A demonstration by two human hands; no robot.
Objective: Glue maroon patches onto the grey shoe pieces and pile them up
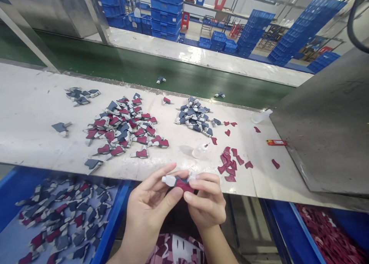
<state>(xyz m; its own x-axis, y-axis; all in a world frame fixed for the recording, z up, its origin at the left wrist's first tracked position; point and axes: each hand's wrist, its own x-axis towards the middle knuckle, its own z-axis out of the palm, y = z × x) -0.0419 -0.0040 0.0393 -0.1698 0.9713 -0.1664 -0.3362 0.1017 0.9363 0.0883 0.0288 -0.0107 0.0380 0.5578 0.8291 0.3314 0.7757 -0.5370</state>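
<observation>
Both my hands hold one small part (184, 184), dark blue with a maroon piece on its face and white ends, above the table's near edge. My left hand (154, 202) has its thumb on the maroon face and fingers behind. My right hand (206, 198) grips the part's right end between thumb and fingers. Just beyond them a clear bottle with a thin dark tip (200, 151) stands on the table. Loose maroon pieces (227, 164) lie to its right. A pile of blue-and-white parts (194, 116) is farther back, and a pile of maroon-faced parts (123, 121) lies left.
A green conveyor belt (121, 66) runs behind the white table (25, 114), carrying two parts. A blue bin of parts (117, 214) is at lower left, another bin with maroon pieces (305, 229) at lower right. A metal box (325, 141) stands right, near a red-yellow item (276, 142).
</observation>
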